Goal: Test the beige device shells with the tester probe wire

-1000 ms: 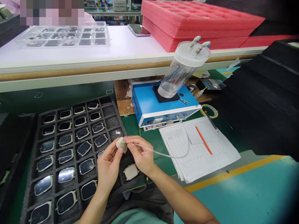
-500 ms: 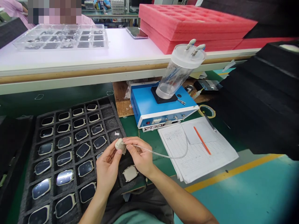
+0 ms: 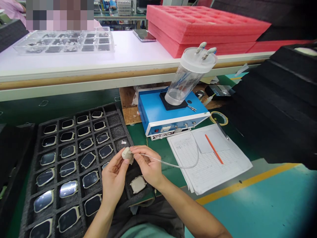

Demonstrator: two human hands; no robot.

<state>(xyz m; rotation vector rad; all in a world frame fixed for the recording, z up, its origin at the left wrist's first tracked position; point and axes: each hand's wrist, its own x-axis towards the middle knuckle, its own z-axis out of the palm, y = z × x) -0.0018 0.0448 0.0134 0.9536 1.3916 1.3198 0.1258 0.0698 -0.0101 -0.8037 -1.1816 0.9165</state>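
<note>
Between the thumb and fingers of my left hand [image 3: 114,177] is a small beige watch case [image 3: 126,153], held on edge above the tray. My right hand [image 3: 148,165] pinches the end of a thin clear tube [image 3: 170,164] against the case's side; the exact contact point is too small to make out. The tube loops back to the front of a blue machine [image 3: 170,115]. Below my hands lies a dark foam tray [image 3: 55,178] with several watch cases, dark screens facing up. Another beige case [image 3: 138,184] rests face down in the compartment near my right wrist.
A clear cylinder [image 3: 184,77] with a white lid leans on the blue machine. Papers [image 3: 188,148] with an orange pen [image 3: 213,148] lie to the right, beside a tape roll [image 3: 224,119]. Red foam trays [image 3: 168,39] and a clear plastic tray [image 3: 109,48] sit on the shelf; a person is behind it.
My hands, the watch case and the tube keep the same position. The view has shifted very slightly, and the person behind the shelf has moved a little.
</note>
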